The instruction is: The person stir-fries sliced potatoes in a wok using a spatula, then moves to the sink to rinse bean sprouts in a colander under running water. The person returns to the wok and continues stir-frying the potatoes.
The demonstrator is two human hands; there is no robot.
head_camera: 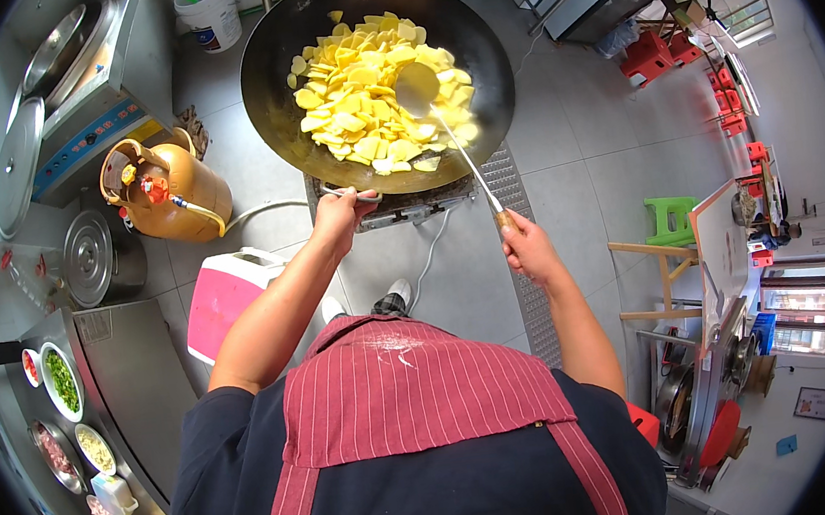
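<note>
A large dark wok (484, 39) sits over a low gas burner (407, 209) in front of me. Heaped inside it are thin yellow slices (359, 105), which look like potato. My right hand (530, 249) grips the wooden end of a long metal ladle (468, 157). The ladle's round bowl rests on or just above the slices, right of the middle. At the wok's near rim, my left hand (336, 224) is closed on a metal handle (369, 199); whether it is fixed to the wok cannot be made out.
Left of the burner stands an orange gas cylinder (190, 190) with a hose, near a pink and white cooler box (228, 299). Bowls of chopped greens (62, 381) and meat (56, 453) line the left counter. A green stool (671, 221) stands at right.
</note>
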